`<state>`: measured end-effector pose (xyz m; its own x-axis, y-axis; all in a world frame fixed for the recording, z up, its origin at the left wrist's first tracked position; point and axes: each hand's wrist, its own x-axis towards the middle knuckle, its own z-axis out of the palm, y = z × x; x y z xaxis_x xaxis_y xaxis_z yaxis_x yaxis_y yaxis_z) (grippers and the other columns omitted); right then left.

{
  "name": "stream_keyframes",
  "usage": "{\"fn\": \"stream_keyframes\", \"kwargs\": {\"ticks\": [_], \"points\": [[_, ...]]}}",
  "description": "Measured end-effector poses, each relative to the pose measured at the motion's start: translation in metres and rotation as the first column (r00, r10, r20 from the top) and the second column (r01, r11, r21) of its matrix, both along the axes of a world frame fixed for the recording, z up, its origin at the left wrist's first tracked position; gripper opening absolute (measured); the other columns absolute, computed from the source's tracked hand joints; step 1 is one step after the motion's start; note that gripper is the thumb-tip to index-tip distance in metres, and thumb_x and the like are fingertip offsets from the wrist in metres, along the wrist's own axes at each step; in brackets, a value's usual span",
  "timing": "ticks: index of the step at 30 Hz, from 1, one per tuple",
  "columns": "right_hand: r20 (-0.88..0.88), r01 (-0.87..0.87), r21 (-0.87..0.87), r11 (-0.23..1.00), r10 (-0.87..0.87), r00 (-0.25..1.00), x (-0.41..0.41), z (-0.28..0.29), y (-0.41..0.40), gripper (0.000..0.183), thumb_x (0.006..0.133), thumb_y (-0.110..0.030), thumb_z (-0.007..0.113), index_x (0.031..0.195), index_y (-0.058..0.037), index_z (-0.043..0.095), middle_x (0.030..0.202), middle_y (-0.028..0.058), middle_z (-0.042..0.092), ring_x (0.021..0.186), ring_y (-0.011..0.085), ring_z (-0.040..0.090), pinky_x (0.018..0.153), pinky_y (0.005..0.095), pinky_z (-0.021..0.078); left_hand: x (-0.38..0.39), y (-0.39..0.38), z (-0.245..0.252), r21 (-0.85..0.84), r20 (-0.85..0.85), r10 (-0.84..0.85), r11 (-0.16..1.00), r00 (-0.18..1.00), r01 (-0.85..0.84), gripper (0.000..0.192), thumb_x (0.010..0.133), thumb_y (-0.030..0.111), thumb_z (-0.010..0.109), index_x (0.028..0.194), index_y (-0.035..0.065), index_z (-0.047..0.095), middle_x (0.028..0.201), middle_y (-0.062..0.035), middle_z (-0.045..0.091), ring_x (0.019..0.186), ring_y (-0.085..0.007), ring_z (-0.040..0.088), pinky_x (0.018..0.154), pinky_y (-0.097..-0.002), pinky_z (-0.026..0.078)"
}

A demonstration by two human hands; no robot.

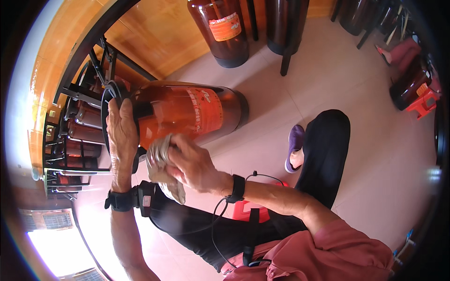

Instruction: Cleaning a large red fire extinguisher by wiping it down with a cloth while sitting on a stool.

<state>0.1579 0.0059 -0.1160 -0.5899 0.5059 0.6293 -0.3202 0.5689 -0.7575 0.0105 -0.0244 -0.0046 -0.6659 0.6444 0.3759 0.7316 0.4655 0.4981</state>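
Observation:
A large amber, see-through jar (165,105) with an orange printed label (207,110) stands on the floor before me. Its round black top (105,116) is under my left hand (121,128), which grips it at the rim; some of the fingers are hidden. My right hand (191,163) has a crumpled beige-grey cloth (160,154) bunched in its fingers. The cloth is against or just in front of the jar's near side; whether they touch, I cannot tell. Both wrists wear black straps, with a black device on the left one.
More amber jars (225,38) stand by the orange-brown tiled wall. Folding tables with black metal legs (105,66) hold the left side. I sit over a red plastic stool (246,210). At far right are another person's leg (404,58), a jar and a red stool (423,102).

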Motion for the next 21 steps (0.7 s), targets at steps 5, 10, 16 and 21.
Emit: {"fn": "stream_keyframes", "kwargs": {"ticks": [5, 10, 16, 21], "points": [[0.053, 0.174, 0.049, 0.983, -0.177, 0.983, -0.004, -0.032, 0.03, 0.047, 0.062, -0.007, 0.076, 0.101, -0.0036, 0.051, 0.102, 0.0132, 0.049, 0.086, 0.0346, 0.058, 0.071, 0.0433, 0.049, -0.015, -0.007, -0.007, -0.046, -0.032, 0.12, 0.992, 0.992, -0.121, 0.051, 0.096, 0.038, 0.04, 0.132, 0.0025, 0.043, 0.115, -0.0305, 0.054, 0.108, -0.0464, 0.049, 0.091, -0.0461, 0.038], [0.076, 0.331, -0.26, 0.907, -0.322, 0.944, -0.006, -0.148, 0.041, 0.033, 0.076, -0.012, 0.066, 0.107, -0.0057, 0.055, 0.102, 0.0105, 0.061, 0.087, 0.0292, 0.063, 0.072, 0.0372, 0.0525, -0.032, -0.032, -0.011, -0.063, -0.07, 0.092, 0.993, 0.993, -0.096, 0.06, 0.095, 0.044, 0.042, 0.13, -0.0043, 0.042, 0.124, -0.0291, 0.05, 0.113, -0.0436, 0.049, 0.096, -0.0428, 0.037], [0.166, 0.349, -0.684, 0.641, -0.329, 0.93, 0.001, -0.149, 0.064, 0.03, 0.084, -0.018, 0.062, 0.109, -0.0042, 0.054, 0.103, 0.0132, 0.062, 0.099, 0.0242, 0.059, 0.086, 0.0374, 0.0471, -0.039, -0.057, -0.027, -0.05, -0.041, 0.204, 0.977, 0.978, -0.206, 0.071, 0.091, 0.05, 0.048, 0.138, -0.0021, 0.037, 0.128, -0.0269, 0.049, 0.117, -0.039, 0.048, 0.099, -0.0411, 0.036], [-0.094, -0.029, -0.284, 0.958, 0.002, 0.996, -0.036, -0.021, 0.042, 0.053, 0.077, -0.008, 0.066, 0.124, 0.0022, 0.045, 0.109, 0.019, 0.056, 0.103, 0.0324, 0.057, 0.093, 0.0398, 0.0428, -0.042, -0.068, -0.024, -0.049, -0.003, 0.171, 0.984, 0.985, -0.171, 0.067, 0.092, 0.048, 0.05, 0.137, -0.0016, 0.038, 0.122, -0.0238, 0.052, 0.111, -0.0341, 0.05, 0.096, -0.0388, 0.038]]}}
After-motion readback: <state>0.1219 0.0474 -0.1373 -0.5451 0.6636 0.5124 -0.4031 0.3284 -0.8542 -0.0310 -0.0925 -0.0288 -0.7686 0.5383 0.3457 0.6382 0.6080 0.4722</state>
